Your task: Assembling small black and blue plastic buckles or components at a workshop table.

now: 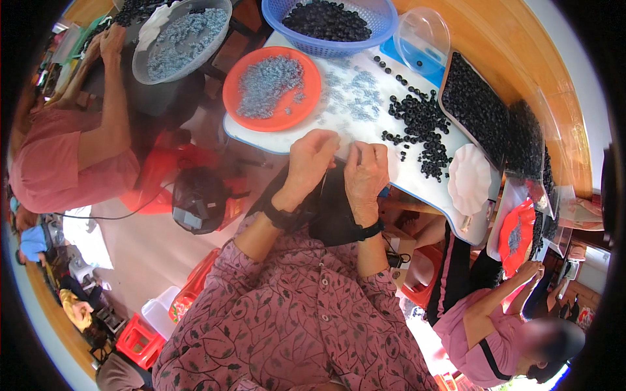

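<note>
My left hand (309, 166) and my right hand (366, 171) are close together at the near edge of a white tabletop (411, 177). Both have their fingers bent into a pinch; whatever they grip is too small or hidden to name. Just beyond my left hand sits a round orange-red plate (277, 122), heaped with small grey-blue translucent pieces (264, 85). More such loose pieces (358, 98) are scattered on the white top past my fingers. To the right of my right hand spreads a pile of small black round parts (420, 127).
A blue basket (326, 45) of black parts stands at the back, beside a clear plastic bowl (424, 39). Along the right are a black-filled tray (476, 104) and a white scalloped dish (469, 179). People in pink work left (78, 146) and right (486, 326).
</note>
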Tool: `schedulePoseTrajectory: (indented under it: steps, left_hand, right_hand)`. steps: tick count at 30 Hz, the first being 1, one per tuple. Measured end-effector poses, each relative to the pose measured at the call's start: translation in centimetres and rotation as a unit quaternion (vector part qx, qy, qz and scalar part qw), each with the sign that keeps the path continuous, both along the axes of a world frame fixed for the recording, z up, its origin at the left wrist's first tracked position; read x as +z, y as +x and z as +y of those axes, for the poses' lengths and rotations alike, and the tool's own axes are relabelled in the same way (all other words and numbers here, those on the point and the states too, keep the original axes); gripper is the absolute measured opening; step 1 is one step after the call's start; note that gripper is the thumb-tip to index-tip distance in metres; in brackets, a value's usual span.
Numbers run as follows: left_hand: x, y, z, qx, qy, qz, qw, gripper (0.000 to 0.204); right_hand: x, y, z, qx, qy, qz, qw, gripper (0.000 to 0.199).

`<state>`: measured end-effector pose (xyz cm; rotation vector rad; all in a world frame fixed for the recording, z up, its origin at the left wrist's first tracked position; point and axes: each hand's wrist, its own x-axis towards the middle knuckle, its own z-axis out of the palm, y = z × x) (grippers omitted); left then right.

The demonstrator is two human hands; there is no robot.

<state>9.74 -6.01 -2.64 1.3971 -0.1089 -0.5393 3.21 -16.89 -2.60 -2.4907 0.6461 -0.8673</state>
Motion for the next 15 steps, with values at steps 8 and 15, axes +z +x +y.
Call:
schedulePoseTrajectory:
  steps: [8,15]
  left_hand:
    - [0.11,0.14,0.02,0.000,0.007,0.006,1.000,0.021]
    - [0.18,-0.27,-0.11,0.018,-0.013,0.001,1.000,0.019]
  right_hand:
    - [-0.11,0.12,-0.30,-0.018,0.051,-0.010,0.998,0.016]
    - [-0.06,0.49,-0.21,0.007,0.009,-0.015,1.000,0.017]
